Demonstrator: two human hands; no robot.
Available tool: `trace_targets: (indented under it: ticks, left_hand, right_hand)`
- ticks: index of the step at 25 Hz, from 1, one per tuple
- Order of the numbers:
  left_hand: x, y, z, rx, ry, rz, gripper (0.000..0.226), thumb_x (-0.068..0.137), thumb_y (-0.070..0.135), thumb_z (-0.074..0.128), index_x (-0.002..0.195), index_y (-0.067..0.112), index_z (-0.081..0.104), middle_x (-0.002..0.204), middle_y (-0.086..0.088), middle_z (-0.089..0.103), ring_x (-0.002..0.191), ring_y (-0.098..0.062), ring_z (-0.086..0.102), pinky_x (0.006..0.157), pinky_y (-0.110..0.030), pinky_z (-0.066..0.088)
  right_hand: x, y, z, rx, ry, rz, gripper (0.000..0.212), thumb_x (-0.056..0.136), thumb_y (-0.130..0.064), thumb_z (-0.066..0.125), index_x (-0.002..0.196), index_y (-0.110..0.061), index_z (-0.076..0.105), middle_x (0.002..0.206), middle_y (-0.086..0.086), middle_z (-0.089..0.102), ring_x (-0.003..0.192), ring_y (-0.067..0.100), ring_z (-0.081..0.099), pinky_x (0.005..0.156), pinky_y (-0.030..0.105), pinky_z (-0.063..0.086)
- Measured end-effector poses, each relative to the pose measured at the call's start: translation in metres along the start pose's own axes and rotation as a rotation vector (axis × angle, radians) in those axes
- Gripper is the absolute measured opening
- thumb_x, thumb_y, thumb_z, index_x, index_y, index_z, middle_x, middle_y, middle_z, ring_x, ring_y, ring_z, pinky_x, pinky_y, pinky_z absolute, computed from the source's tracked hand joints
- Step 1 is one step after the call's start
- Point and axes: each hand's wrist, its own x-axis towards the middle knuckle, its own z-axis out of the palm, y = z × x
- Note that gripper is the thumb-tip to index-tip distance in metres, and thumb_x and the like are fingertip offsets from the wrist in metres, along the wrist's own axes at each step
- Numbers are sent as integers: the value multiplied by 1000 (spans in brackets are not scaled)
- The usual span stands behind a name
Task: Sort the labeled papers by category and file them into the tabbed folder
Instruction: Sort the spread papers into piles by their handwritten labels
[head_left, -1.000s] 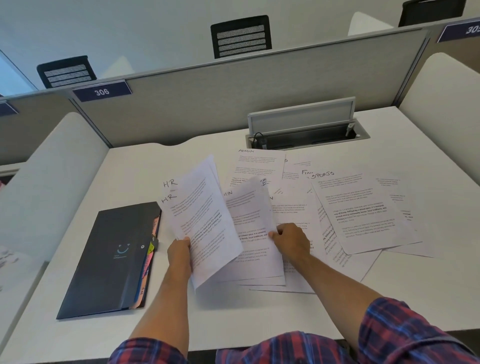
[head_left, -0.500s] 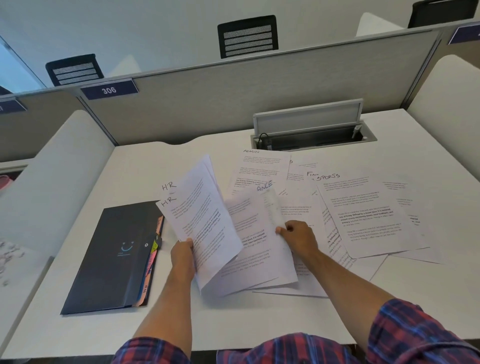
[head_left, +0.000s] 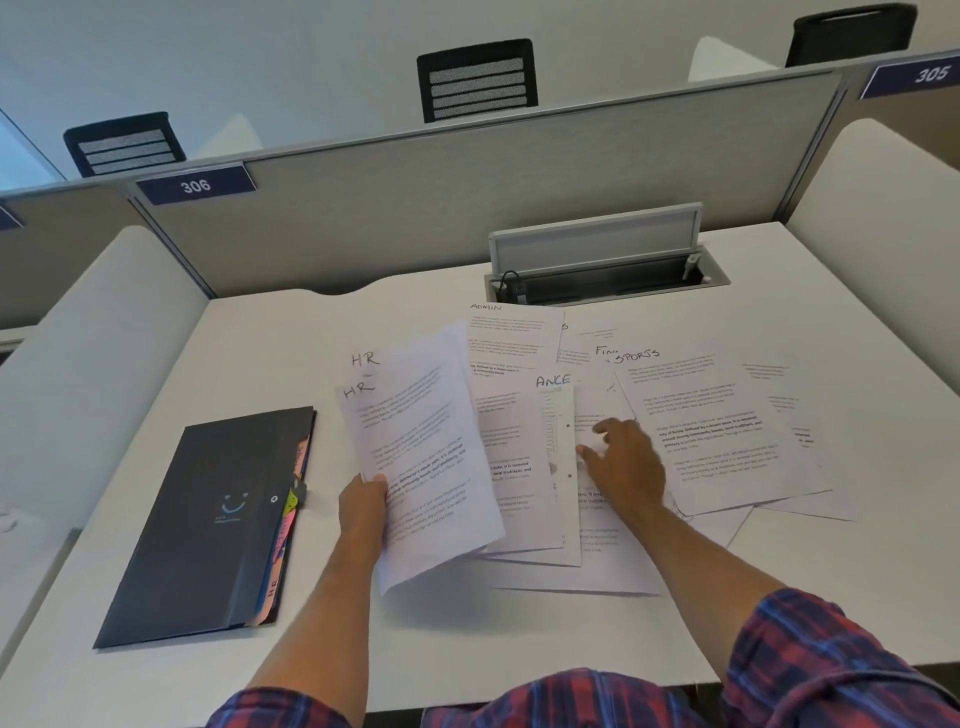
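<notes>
My left hand (head_left: 364, 503) grips the lower left edge of a small stack of sheets marked HR (head_left: 421, 447), raised off the desk and tilted. My right hand (head_left: 621, 465) rests with fingers spread on the loose papers spread across the desk. Those include a sheet ending in "ANCE" (head_left: 524, 457), an ADMIN sheet (head_left: 511, 332) farther back and a SPORTS sheet (head_left: 717, 426) to the right. The dark tabbed folder (head_left: 208, 525) lies shut at the left, coloured tabs showing along its right edge.
White desk (head_left: 260, 364) with grey partition walls behind and at both sides. An open cable box (head_left: 602, 275) with its lid up sits at the back centre. Black chair backs show beyond the partition.
My right hand let go of the sheet it was lifting, which now lies flat. The hand moved right onto the papers. The HR stack stays raised in my left hand.
</notes>
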Motion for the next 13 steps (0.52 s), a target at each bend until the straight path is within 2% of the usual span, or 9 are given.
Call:
trace_targets:
  ticks: [2,4,6,9,11,13]
  left_hand:
    - [-6,5,7,12,-54,54,18,94,12,49,92,25,61,90,2,69,85,-23,67,70,-31,54]
    - [-11,8,16,34,-90,94,19,95,12,49,91,27,61,89,5,69,84,-20,68,68,-29,54]
    - [-13,9,26,65,-123,116,20,95,13,50,89,27,62,88,6,69,82,-18,68,67,-28,53]
    - [-14,6,38,140,-125,138,16,96,13,50,93,23,61,85,8,66,77,-13,65,61,-24,48]
    - [-12,-2,39,190,-130,141,12,97,13,50,100,16,61,92,-1,68,80,-19,64,71,-29,49]
    - [-7,-11,36,252,-155,147,12,97,11,52,102,10,63,100,-11,68,87,-28,64,80,-37,50]
  right_hand:
    - [10,16,-10,-205,122,20,58,78,-37,79,127,-15,57,122,9,59,109,28,57,88,41,48]
    - [19,33,-22,-395,91,100,68,77,-44,76,132,-12,51,127,14,57,111,32,56,90,43,45]
    - [24,46,-32,-478,-4,189,60,84,-49,64,130,-14,48,124,12,60,108,31,59,90,42,44]
    - [27,59,-40,-563,-97,127,35,95,-35,49,124,-15,49,114,7,64,100,27,62,83,37,45]
    - [30,65,-45,-587,-153,52,21,92,-21,46,110,-16,55,103,3,67,89,24,64,73,33,45]
    - [32,69,-52,-567,-134,66,15,92,-16,45,99,-16,59,90,1,67,77,22,63,65,29,41]
